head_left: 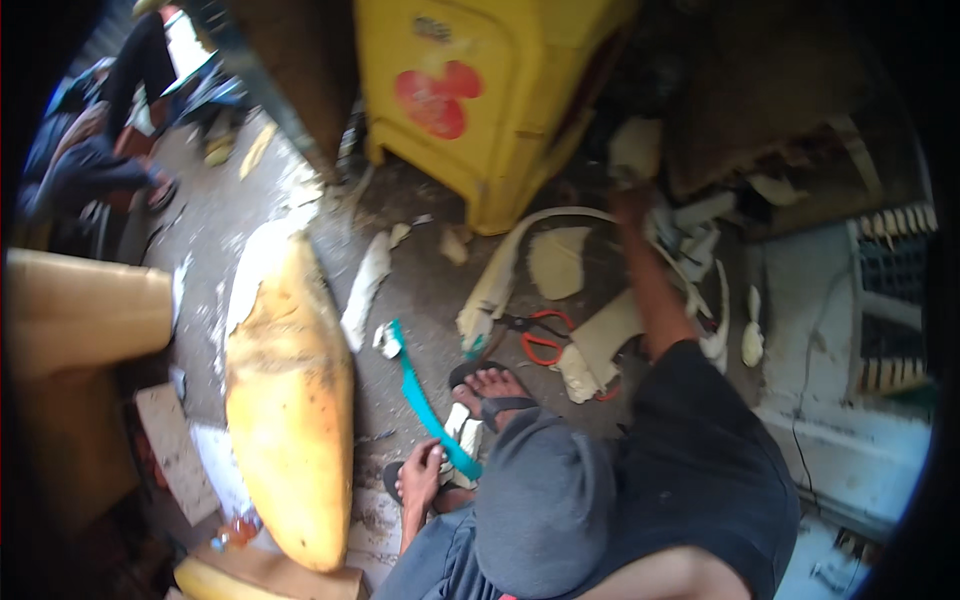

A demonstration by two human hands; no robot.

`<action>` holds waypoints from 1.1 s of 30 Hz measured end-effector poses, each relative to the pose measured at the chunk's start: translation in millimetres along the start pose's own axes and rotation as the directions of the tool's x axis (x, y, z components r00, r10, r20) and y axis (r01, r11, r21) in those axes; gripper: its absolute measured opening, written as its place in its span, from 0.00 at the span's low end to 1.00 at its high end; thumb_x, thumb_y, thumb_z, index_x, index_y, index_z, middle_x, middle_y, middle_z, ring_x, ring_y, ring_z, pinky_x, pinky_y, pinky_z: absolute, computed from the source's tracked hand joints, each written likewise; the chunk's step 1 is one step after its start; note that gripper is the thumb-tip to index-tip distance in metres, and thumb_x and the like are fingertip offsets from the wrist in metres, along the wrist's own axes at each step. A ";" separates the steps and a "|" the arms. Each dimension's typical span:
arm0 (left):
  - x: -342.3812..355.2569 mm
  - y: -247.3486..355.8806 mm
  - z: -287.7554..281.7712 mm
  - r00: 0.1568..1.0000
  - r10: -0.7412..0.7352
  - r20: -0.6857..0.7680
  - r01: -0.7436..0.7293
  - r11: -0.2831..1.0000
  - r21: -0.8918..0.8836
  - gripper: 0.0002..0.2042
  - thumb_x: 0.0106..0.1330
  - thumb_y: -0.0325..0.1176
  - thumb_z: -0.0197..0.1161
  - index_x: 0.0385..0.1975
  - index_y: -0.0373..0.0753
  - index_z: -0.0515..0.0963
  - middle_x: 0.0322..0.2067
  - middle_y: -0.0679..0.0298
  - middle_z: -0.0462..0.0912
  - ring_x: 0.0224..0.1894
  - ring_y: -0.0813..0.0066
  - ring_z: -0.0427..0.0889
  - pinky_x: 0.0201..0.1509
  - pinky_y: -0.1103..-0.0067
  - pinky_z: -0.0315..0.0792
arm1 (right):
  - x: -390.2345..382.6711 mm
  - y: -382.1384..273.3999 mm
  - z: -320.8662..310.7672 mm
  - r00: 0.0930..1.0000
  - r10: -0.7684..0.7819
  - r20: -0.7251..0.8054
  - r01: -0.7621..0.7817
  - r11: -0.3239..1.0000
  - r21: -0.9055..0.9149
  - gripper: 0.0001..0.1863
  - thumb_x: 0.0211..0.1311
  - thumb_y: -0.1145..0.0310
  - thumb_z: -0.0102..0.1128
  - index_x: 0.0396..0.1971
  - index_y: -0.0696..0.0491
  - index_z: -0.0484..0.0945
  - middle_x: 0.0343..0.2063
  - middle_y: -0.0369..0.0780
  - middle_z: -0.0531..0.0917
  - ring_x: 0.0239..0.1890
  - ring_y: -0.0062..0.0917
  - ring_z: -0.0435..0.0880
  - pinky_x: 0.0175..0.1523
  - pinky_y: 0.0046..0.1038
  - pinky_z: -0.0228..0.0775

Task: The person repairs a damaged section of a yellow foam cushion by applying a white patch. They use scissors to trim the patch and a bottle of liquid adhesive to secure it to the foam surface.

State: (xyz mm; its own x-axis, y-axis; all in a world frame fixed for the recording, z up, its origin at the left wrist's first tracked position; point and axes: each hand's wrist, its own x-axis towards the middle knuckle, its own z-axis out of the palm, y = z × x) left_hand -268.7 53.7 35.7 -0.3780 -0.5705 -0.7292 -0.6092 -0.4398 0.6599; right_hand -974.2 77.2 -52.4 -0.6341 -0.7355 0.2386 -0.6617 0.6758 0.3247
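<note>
My right arm stretches far forward, and my right hand (629, 198), dim and blurred, seems closed on a pale piece (635, 150) beside a yellow plastic stool. My left hand (420, 480) is low, near my sandalled foot (490, 390), its fingers loosely apart. A teal strip (415, 395) runs past its fingertips; whether they touch is unclear. Scissors with orange handles (542, 338) rest on the floor ahead, partly over cream offcuts. Next to them are a curved cream strip (492, 295) and a flat cream piece (557, 262).
A large yellow tapered form (290, 420) lies on the left, near cardboard (90, 310). The yellow stool (480, 100) stands ahead, and a pale slatted unit (820, 330) is at the right. Scraps litter the floor. Another person's legs (100, 180) show far left.
</note>
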 end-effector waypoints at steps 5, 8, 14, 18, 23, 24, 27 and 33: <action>-4.6 39.9 -45.7 0.912 0.334 -0.236 -0.226 0.892 0.391 0.13 0.71 0.32 0.61 0.52 0.36 0.81 0.44 0.51 0.86 0.44 0.57 0.87 0.50 0.71 0.79 | 48.0 -36.5 -48.2 0.903 0.428 0.038 -0.356 0.694 0.626 0.25 0.68 0.55 0.61 0.59 0.53 0.80 0.60 0.50 0.80 0.61 0.46 0.79 0.64 0.41 0.70; 9.4 47.6 -60.4 0.769 0.548 -0.329 -0.346 0.790 0.506 0.14 0.70 0.29 0.60 0.53 0.35 0.80 0.44 0.51 0.85 0.43 0.60 0.86 0.47 0.71 0.79 | -22.9 -116.9 -182.7 0.919 0.391 0.042 -0.193 0.356 0.914 0.32 0.67 0.45 0.63 0.58 0.57 0.80 0.50 0.52 0.85 0.55 0.45 0.83 0.59 0.41 0.72; 23.7 84.2 -78.7 0.995 0.076 -0.063 -0.098 0.836 -0.540 0.35 0.77 0.59 0.49 0.72 0.37 0.59 0.63 0.53 0.74 0.60 0.61 0.78 0.59 0.65 0.75 | -146.6 -296.7 -335.6 0.878 -0.419 0.232 -0.331 -0.179 0.927 0.15 0.67 0.68 0.67 0.52 0.54 0.82 0.48 0.38 0.86 0.52 0.22 0.82 0.60 0.26 0.71; 59.4 139.3 -105.2 0.959 0.273 -0.069 -0.224 0.588 -0.778 0.34 0.76 0.57 0.55 0.70 0.38 0.61 0.56 0.53 0.79 0.52 0.63 0.83 0.56 0.68 0.78 | -123.3 -365.6 -316.1 0.870 -0.444 0.215 -0.419 -0.434 0.798 0.18 0.67 0.71 0.67 0.56 0.53 0.81 0.49 0.36 0.84 0.52 0.19 0.80 0.58 0.22 0.71; 121.8 194.3 -174.1 0.895 0.244 -0.372 -0.370 0.874 -0.316 0.27 0.74 0.49 0.64 0.60 0.32 0.71 0.48 0.57 0.83 0.46 0.71 0.84 0.44 0.76 0.79 | -113.4 -447.6 -274.4 0.775 -0.562 0.289 -0.599 -0.509 0.619 0.27 0.68 0.71 0.66 0.67 0.50 0.73 0.53 0.35 0.81 0.50 0.18 0.81 0.48 0.21 0.79; 129.6 203.0 -180.2 0.871 0.220 -0.439 -0.345 0.910 -0.228 0.22 0.72 0.45 0.66 0.56 0.33 0.76 0.43 0.59 0.86 0.42 0.73 0.85 0.42 0.77 0.78 | -113.0 -456.6 -277.7 0.726 -0.596 0.342 -0.670 -0.502 0.547 0.28 0.68 0.70 0.66 0.68 0.49 0.72 0.54 0.36 0.81 0.49 0.19 0.81 0.45 0.22 0.81; 163.3 203.0 -201.9 0.772 0.395 -0.498 -0.281 0.915 0.290 0.17 0.69 0.38 0.68 0.51 0.34 0.79 0.36 0.60 0.88 0.38 0.73 0.85 0.42 0.76 0.78 | -111.8 -482.0 -266.4 0.710 -0.578 0.402 -0.688 -0.448 0.571 0.33 0.68 0.68 0.66 0.72 0.47 0.67 0.57 0.38 0.79 0.46 0.21 0.82 0.34 0.23 0.84; 182.7 213.9 -193.5 0.684 0.433 -0.587 -0.234 0.893 0.386 0.14 0.65 0.34 0.69 0.47 0.35 0.82 0.34 0.57 0.89 0.36 0.69 0.87 0.43 0.73 0.78 | -100.1 -505.9 -247.5 0.674 -0.568 0.473 -0.692 -0.260 0.673 0.32 0.69 0.65 0.61 0.72 0.49 0.65 0.58 0.47 0.79 0.34 0.26 0.84 0.29 0.25 0.82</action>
State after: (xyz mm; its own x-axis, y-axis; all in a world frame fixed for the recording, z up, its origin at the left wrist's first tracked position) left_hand -333.2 -278.8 78.7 -0.1127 -0.9879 -0.1066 -0.7241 0.0082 0.6896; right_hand -476.9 -202.9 -14.0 -0.2404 -0.8569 -0.4561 0.3416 0.3651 -0.8660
